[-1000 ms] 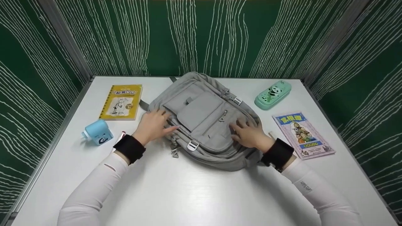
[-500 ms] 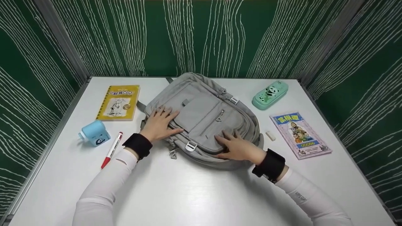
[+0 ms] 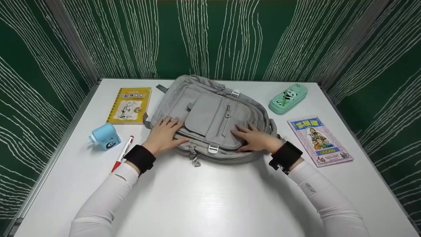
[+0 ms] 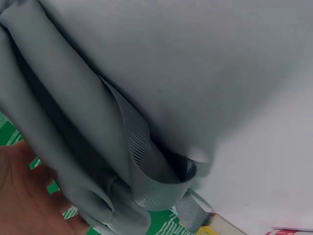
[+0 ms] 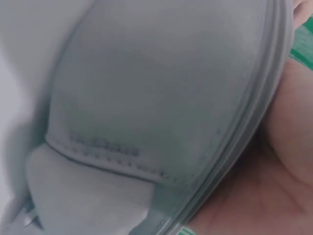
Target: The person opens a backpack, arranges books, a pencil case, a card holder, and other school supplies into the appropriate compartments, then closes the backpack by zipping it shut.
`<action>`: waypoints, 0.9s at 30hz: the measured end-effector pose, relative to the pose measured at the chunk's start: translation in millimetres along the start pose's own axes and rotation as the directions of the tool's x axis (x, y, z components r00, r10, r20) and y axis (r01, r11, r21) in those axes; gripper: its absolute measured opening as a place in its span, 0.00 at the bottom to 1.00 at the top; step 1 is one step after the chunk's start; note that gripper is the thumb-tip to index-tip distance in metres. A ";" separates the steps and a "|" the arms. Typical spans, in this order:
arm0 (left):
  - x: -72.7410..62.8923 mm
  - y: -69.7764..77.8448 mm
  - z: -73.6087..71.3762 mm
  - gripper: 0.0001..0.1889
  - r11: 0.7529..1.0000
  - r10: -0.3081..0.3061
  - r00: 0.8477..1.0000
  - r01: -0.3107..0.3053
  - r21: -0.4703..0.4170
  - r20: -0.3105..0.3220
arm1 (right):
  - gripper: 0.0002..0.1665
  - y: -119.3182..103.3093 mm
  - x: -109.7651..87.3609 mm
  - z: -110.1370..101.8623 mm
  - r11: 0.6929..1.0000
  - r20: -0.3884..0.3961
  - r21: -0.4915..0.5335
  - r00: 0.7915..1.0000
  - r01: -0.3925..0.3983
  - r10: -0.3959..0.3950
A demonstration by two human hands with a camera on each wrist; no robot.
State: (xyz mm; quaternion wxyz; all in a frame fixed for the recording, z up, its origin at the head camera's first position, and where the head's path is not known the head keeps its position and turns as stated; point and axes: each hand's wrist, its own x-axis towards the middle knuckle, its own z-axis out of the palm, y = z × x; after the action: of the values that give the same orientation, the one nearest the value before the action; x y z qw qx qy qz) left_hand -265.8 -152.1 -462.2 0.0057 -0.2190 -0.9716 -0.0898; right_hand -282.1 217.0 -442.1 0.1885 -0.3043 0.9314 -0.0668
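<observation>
A grey backpack (image 3: 210, 108) lies flat on the table, its front pocket and flap facing up. My left hand (image 3: 163, 135) rests on its near left side, fingers spread over the fabric and thumb pointing right. On the lower right part rests my right hand (image 3: 256, 140), fingers spread over the front pocket and thumb at the near edge. In the left wrist view, straps and folds of the backpack (image 4: 68, 83) hang beside the fingers. The right wrist view has the backpack's seamed edge (image 5: 259, 93) against the palm (image 5: 254, 196).
To the left are a yellow book (image 3: 130, 105), a light blue bottle (image 3: 106, 136) and a red-and-white marker (image 3: 123, 153). A green panda pencil case (image 3: 288, 98) and a pink-bordered booklet (image 3: 319, 141) lie to the right. Green walls enclose the white table (image 3: 204, 200).
The backpack has turned counterclockwise and now lies more nearly crosswise. My right hand first slid left to the near edge, then moved away from me with the bag. My left hand stays on it.
</observation>
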 end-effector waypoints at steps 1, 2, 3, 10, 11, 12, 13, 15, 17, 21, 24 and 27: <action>-1.0 0.3 0.5 0.43 1.000 0.004 1.000 -0.004 0.000 -0.005 | 0.48 2.8 1.6 -1.2 1.000 0.001 -0.002 1.000 -0.001 0.001; -1.7 0.3 0.8 0.43 1.000 0.009 1.000 -0.009 0.000 -0.010 | 0.48 4.9 2.7 -2.6 1.000 0.003 -0.004 1.000 -0.003 0.003; -2.2 0.4 1.3 0.43 1.000 0.014 1.000 -0.014 0.001 -0.014 | 0.47 6.6 3.9 -4.0 1.000 0.003 -0.006 1.000 -0.006 0.006; -4.2 1.5 1.8 0.41 0.999 0.032 0.999 -0.032 -0.002 -0.011 | 0.45 11.4 7.0 -9.9 0.999 -0.025 -0.047 0.999 -0.027 0.026; -4.6 1.5 1.9 0.41 0.999 0.032 0.999 -0.032 -0.001 -0.009 | 0.44 10.4 6.6 -10.1 0.998 -0.030 -0.052 0.999 -0.031 0.030; -5.0 1.4 2.0 0.41 1.000 0.031 1.000 -0.031 0.002 -0.007 | 0.44 9.3 6.6 -9.8 0.998 -0.032 -0.049 0.999 -0.039 0.037; -5.2 1.6 2.2 0.41 1.000 0.031 0.999 -0.031 0.005 -0.006 | 0.43 8.2 5.8 -9.2 0.998 -0.038 -0.053 0.998 -0.045 0.043; -5.5 1.7 2.2 0.40 0.999 0.033 0.999 -0.033 0.001 -0.002 | 0.43 4.4 3.3 -7.7 0.996 -0.065 -0.077 0.997 -0.048 0.043; -5.8 1.7 1.9 0.40 0.999 0.035 0.999 -0.035 -0.006 0.003 | 0.41 -0.3 0.7 -5.5 0.992 -0.116 -0.122 0.993 -0.038 0.023; -6.2 1.6 1.0 0.40 0.999 0.037 0.999 -0.036 -0.022 0.009 | 0.36 -13.5 -2.2 1.0 0.975 -0.260 -0.219 0.962 0.024 -0.082; -6.2 1.1 1.2 0.40 0.999 0.038 0.999 -0.038 -0.023 0.006 | 0.31 -26.4 -0.1 7.2 0.960 -0.368 -0.261 0.910 0.097 -0.192; -6.1 0.7 2.2 0.40 0.999 0.039 0.999 -0.039 -0.015 0.002 | 0.25 -40.9 3.6 13.0 0.935 -0.455 -0.305 0.834 0.182 -0.311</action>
State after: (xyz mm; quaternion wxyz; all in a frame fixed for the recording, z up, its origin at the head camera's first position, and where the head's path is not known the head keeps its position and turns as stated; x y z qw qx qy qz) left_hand -260.0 -153.7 -464.5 0.0047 -0.2379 -0.9664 -0.0968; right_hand -257.5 181.8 -445.3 -0.1071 -0.4164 0.9015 -0.0489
